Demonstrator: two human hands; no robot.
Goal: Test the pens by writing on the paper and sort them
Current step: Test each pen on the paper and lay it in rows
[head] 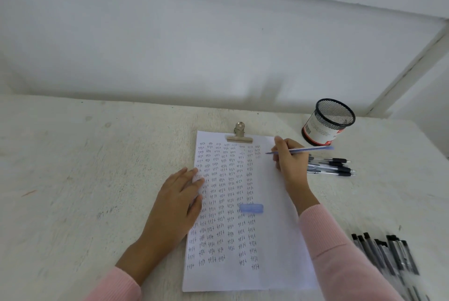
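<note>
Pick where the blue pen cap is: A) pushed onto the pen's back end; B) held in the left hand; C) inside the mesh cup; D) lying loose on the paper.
D: the blue cap lies on the paper, apart from the blue pen that the right hand grips.

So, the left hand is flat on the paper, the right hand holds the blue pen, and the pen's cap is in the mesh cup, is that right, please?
Not quite: the head view shows the blue cap lying on the paper, not in the mesh cup. The left hand is flat on the paper and the right hand holds the blue pen, as you said.
</note>
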